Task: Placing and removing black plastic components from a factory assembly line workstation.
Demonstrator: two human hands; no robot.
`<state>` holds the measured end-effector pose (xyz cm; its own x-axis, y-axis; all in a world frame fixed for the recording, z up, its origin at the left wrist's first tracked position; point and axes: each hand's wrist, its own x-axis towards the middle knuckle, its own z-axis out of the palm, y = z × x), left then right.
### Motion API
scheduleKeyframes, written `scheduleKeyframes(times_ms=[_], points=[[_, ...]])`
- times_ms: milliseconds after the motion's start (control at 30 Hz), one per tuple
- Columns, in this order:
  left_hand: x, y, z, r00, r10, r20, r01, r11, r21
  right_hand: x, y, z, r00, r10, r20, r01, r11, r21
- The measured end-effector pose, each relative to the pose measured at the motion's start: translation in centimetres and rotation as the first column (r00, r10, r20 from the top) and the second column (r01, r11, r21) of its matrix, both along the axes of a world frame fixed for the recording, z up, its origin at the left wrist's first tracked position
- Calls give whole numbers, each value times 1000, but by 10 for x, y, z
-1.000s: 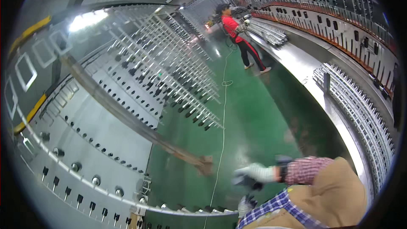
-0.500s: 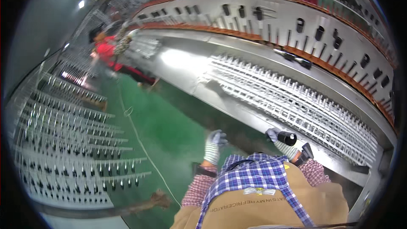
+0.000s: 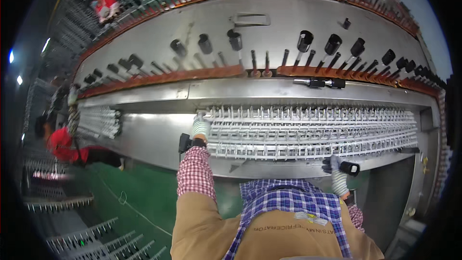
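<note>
Open bench (image 3: 149,139) beside left fingers (image 3: 199,116) at rack ends (image 3: 215,133)

On my feed, the racks (image 3: 308,137) look like dull, silvery metal. Beneath them I see a smooth, glossy metal bench (image 3: 147,137); at their left end, a left glove (image 3: 201,127) of matt knit cloth.

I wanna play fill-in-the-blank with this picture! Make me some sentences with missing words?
1. The left hand is at the ____ end of the metal racks.
2. The cylinder next to the right hand is coloured ____.
3. The floor is ____.
4. The co-worker at the far left wears a ____ top.

Missing words: left; black; green; red
</note>
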<state>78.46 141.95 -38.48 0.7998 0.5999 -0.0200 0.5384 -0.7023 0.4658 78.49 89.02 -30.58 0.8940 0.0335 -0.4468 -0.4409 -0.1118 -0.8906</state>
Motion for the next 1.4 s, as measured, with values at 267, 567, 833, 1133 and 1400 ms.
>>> scheduleKeyframes(times_ms=[267, 567, 833, 1133, 1400], points=[[26, 24, -22, 710, -354, -609, 558, 811, 178, -10, 31, -13, 923, -333, -195, 334, 942, -30], [-89, -26, 123, 844, -335, -419, 512, 738, 440, 120, -49, -86, 660, -610, -438, 715, 332, 615], [-177, -69, 155, 952, -181, -245, 251, 921, 298, 54, -70, -20, 750, -631, -198, 449, 266, 853], [-226, -95, 144, 858, -87, -506, 341, 833, 435, -11, -124, -1, 648, -644, -407, 628, 150, 763], [-233, -145, 185, 940, -115, -322, 257, 859, 443, -33, -149, -17, 599, -610, -518, 650, -7, 760]])
